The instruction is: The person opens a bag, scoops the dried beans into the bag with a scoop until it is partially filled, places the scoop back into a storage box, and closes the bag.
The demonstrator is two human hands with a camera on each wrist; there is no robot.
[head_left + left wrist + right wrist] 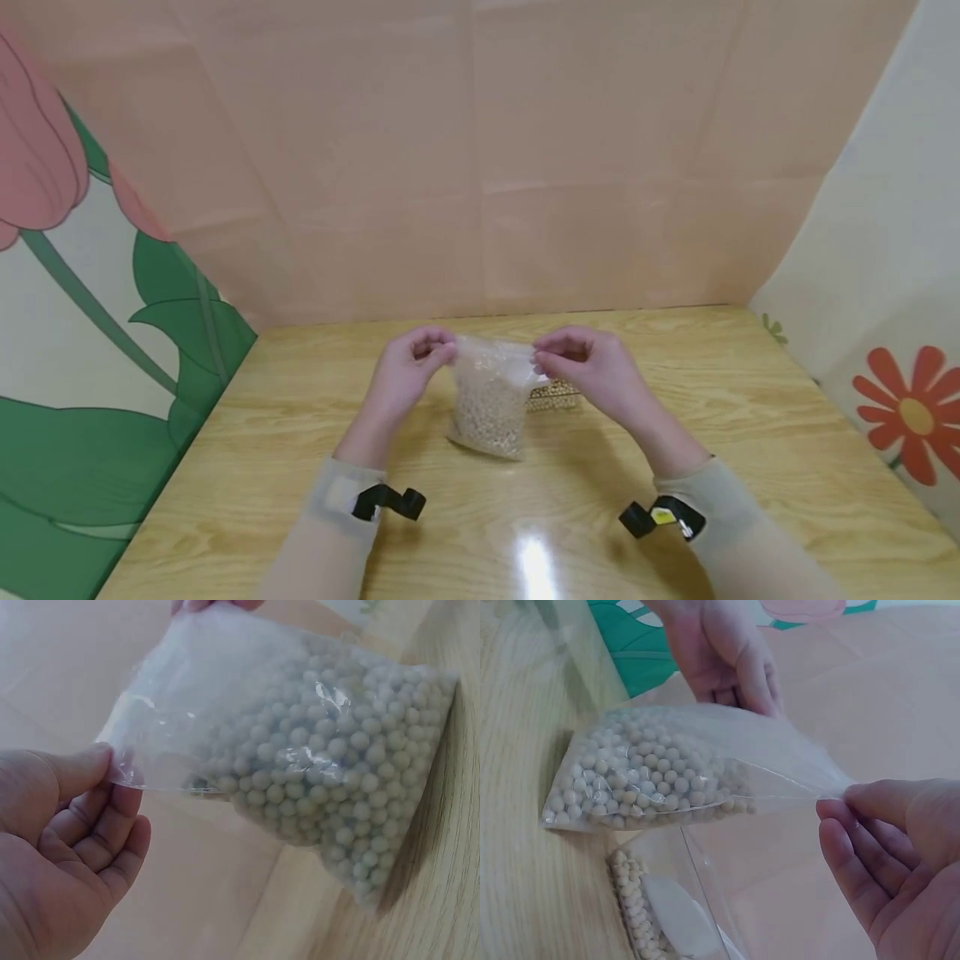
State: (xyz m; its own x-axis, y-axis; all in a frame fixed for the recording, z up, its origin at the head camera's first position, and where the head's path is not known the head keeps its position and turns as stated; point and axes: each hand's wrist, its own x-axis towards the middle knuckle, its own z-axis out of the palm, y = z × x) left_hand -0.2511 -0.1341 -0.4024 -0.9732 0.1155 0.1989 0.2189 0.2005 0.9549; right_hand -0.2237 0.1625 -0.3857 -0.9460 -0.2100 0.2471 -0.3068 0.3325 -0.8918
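Observation:
A clear plastic bag (489, 408) filled with small round pale beads stands on the wooden table, its top pulled up between both hands. My left hand (408, 367) pinches the upper left corner between thumb and forefinger. At the other top corner, my right hand (588, 367) pinches the plastic the same way. The left wrist view shows the beads (322, 757) heaped in the lower part of the bag, with slack film above them. Behind the bag, partly hidden by it, is a clear box (697, 892) with similar beads and a white rounded piece (679, 919) inside.
The wooden table (300, 467) runs back to a wall hung with a pink sheet (480, 167). Flower-patterned panels flank it on the left (90, 333) and right (885, 375). Each forearm wears a small black camera mount.

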